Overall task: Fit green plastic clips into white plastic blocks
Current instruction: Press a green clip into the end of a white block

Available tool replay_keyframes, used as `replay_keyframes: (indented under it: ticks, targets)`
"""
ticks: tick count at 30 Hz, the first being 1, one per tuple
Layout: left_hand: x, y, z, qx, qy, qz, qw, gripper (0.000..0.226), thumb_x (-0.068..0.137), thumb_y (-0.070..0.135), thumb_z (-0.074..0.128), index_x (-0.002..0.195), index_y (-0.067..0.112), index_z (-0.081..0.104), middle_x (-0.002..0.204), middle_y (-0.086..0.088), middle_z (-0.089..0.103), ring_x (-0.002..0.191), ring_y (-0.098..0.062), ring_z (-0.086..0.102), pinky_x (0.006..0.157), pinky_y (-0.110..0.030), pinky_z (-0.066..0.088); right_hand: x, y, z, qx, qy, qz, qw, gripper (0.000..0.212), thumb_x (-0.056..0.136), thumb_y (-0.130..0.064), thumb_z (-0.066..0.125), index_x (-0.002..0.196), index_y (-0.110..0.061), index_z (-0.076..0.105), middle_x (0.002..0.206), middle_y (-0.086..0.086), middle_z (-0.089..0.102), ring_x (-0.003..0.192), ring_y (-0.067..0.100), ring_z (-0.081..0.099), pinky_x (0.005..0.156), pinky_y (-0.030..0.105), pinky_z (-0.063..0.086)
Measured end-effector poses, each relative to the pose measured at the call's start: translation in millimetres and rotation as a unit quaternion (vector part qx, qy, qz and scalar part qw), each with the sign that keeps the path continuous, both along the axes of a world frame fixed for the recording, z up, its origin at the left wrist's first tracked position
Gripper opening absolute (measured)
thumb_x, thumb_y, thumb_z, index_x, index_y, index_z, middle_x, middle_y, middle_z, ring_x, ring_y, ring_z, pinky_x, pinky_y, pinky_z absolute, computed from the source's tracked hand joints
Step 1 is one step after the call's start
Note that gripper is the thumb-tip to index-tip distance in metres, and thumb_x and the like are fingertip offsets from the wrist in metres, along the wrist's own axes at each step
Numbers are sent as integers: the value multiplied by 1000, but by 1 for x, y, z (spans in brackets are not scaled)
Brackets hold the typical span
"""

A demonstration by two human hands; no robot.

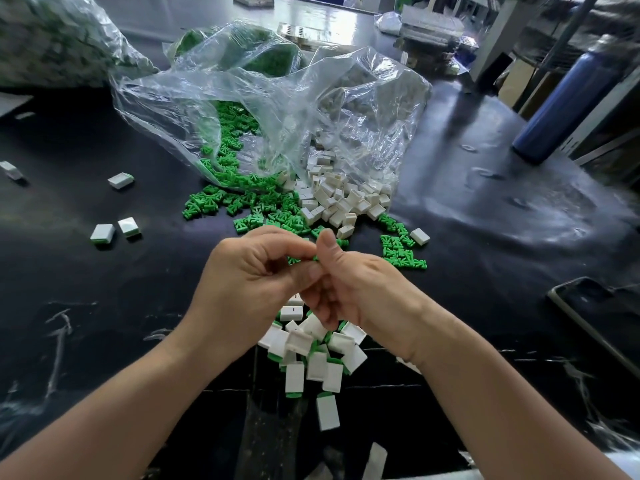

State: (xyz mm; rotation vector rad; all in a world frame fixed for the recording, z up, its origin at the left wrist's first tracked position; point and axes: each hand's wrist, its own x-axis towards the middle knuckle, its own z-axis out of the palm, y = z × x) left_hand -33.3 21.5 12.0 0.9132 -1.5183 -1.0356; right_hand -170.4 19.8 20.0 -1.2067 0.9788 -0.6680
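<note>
Bags first: a clear plastic bag [180, 109] lies slumped on the dark table [104, 306] with its mouth toward me, and green clips [242, 202] have spilled out of it in a loose drift. Pressed against its right side is a second clear bag [377, 109], this one of white blocks [332, 199], which tumble out to touch the clips. Behind them sits another bag of green pieces [242, 50], and a bigger one [52, 39] is at the far left, blurred. A small patch of clips [401, 251] lies apart on the right, with one white block just beside it.

Both forearms reach in from the near edge and the hands meet over the middle of the table. The left hand [249, 282] has its fingers curled, forefinger and thumb pinched together, with a sliver of a green clip [314, 258] showing at the pinch. The right hand [360, 289] has its thumb up against that pinch and its fingers curled under; what they hold, if anything, I cannot tell.

Under the wrists is a heap of finished pieces [311, 355], white blocks with green ends. A few more of these [120, 180] are scattered well off to the left. A blue bottle [561, 109] stands at the right, and a phone [595, 313] lies near the right edge.
</note>
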Motion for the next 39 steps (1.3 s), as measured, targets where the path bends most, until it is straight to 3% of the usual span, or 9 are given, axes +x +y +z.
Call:
replay_keyframes:
  ticks: [2,14,17,18,20,26,30,35,39]
  targets:
    - [1,0,0,11,12,-10,1000,16,64,12,66,78,6,70,73,-24,61,55,-36,62,58,-40,55,0,1,0,3,3,-4,1000,50,71,-59,36,67,-11,51,55,-4,48,49,9,42,48,20,37]
    - [0,0,2,16,26,-23,999,12,70,7,70,81,3,69,69,-25,59,56,-41,61,60,-54,53,1,0,0,22,-3,-12,1000,47,68,-60,40,64,-14,47,49,-10,41,47,8,35,46,18,32]
    - [1,1,1,16,14,-17,1000,14,65,12,67,77,6,69,71,-23,60,59,-39,62,62,-56,53,1,0,1,55,-19,7,998,59,66,-58,45,82,-2,53,52,-7,37,49,9,31,47,20,28]
    - [1,1,1,15,10,-19,1000,12,65,12,68,75,6,69,72,-23,60,61,-39,62,63,-56,53,1,-1,1,58,-20,7,998,55,65,-56,47,89,-7,52,52,-7,35,49,9,30,48,21,26]
    - [2,0,0,11,0,-20,1000,9,67,12,74,73,8,70,72,-22,63,64,-38,62,63,-51,53,1,-1,2,53,-18,0,998,50,62,-55,50,89,-13,48,51,-7,33,48,8,28,48,20,24]
    - [3,-1,-3,7,3,-21,1000,7,66,15,70,72,14,70,69,-14,66,61,-27,65,57,-31,52,2,0,1,22,-11,-32,999,34,64,-53,51,58,-21,44,50,-10,33,46,7,27,47,20,23]
    - [2,0,-1,-6,-3,-29,1000,9,68,16,73,75,11,70,67,-5,65,52,-2,56,51,-8,40,3,0,-1,14,-17,-42,999,34,67,-54,50,56,-22,45,49,-10,32,46,6,26,45,18,24]
    - [3,1,-2,-4,-2,-20,1000,7,67,12,66,72,13,70,67,-4,65,51,-2,54,48,-11,41,6,2,-2,24,-30,-62,997,34,66,-53,53,48,-25,46,49,-9,30,44,5,25,42,15,23]
    - [0,2,-1,-1,20,-19,1000,7,69,11,75,71,15,69,67,-4,65,52,-3,55,47,-13,42,9,4,-1,30,-49,-78,995,33,66,-45,69,52,-27,46,46,-10,27,43,5,22,41,16,20]
